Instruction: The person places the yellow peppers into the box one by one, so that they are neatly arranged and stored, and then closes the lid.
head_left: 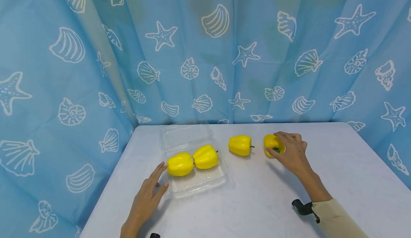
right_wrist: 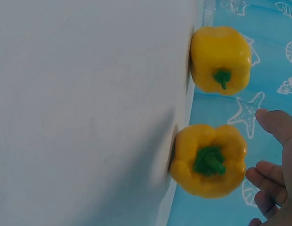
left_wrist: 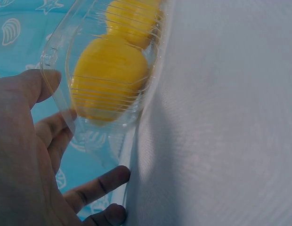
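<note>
A clear plastic clamshell box (head_left: 203, 183) lies with its lid folded back, two yellow bell peppers, one on the left (head_left: 180, 164) and one on the right (head_left: 206, 156), inside it. My left hand (head_left: 144, 197) is at the box's left side, fingers spread, thumb and fingertips right at the clear rim in the left wrist view. My right hand (head_left: 293, 154) reaches over the rightmost yellow bell pepper (right_wrist: 221, 141), thumb and fingers apart around it. In the right wrist view the fingertips (right_wrist: 255, 175) come close to that pepper's edge. Another yellow bell pepper (head_left: 239, 145) lies between it and the box.
A white cloth covers the table (head_left: 257, 202). Behind and at both sides hangs a blue curtain (head_left: 205, 52) printed with white shells and starfish. A black wrist camera mount (head_left: 302, 207) sits by the right sleeve (head_left: 337, 218).
</note>
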`<state>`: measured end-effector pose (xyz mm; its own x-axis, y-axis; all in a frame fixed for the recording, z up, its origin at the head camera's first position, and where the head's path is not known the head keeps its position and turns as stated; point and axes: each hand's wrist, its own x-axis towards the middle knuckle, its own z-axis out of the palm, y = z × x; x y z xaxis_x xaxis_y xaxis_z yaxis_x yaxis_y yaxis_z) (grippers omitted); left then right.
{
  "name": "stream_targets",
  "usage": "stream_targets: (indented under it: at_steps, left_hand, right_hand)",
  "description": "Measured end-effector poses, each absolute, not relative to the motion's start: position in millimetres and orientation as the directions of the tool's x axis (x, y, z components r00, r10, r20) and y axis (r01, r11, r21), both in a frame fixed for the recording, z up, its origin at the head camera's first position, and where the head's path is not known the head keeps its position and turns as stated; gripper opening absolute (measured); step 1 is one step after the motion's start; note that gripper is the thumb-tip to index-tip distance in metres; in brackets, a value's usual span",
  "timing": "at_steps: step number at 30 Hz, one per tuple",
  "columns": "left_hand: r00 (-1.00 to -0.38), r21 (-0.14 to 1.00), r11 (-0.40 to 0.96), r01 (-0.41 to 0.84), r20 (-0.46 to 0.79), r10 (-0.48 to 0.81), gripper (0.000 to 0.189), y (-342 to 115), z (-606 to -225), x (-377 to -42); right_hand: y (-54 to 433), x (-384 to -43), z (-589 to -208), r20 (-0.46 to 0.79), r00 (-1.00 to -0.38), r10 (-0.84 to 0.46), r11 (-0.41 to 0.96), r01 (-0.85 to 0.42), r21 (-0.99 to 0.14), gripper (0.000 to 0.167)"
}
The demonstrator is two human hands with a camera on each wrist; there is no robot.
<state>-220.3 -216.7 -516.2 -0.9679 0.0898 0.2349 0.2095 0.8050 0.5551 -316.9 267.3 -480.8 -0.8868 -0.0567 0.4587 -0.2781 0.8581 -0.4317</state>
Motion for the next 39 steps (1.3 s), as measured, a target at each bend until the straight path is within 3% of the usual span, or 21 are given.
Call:
stream_targets:
  at_steps: [25, 39]
  left_hand:
    - [-0.974, 0.553, 0.813, 0.183, 0.213, 0.074, 0.057, -218, -519, -221]
    - [-0.976, 0.558, 0.811, 0.176, 0.203, 0.072, 0.057, -217, -516, -221]
  right_hand:
    - [269, -329, -492, 0.318, -0.944, 0.092, 0.917, -0.045, -0.397, 0.087]
    - [268, -332, -491, 0.292, -0.947, 0.133, 0.904, -0.004, -0.427, 0.087]
